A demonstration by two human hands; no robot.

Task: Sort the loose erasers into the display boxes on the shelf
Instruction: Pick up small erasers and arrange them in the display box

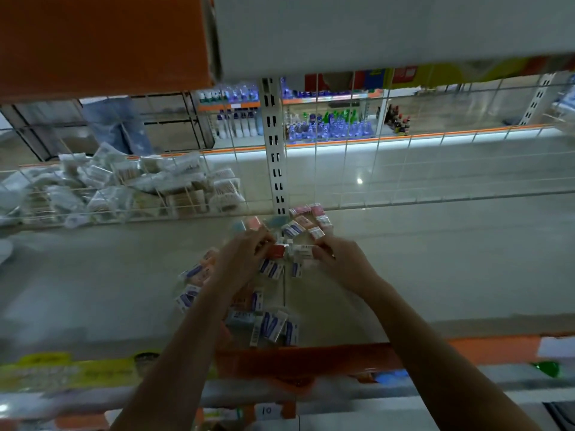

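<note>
Blue-and-white erasers (270,329) lie loose near the shelf's (93,275) front edge, and more trail back toward the wire rail. Mid-shelf, the left hand (245,256) pinches a red eraser (277,251); the right hand (339,259) grips a white one (302,251). No display boxes show clearly, so most sorting seems undone.

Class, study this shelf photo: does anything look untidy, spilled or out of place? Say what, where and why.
Yes. Small eraser packs lie scattered across the shelf, tilted at many angles rather than lined up. The left hand and right hand work in the middle of the pile, the left at a red pack. Motion blur hides whether any pack is damaged.
</note>
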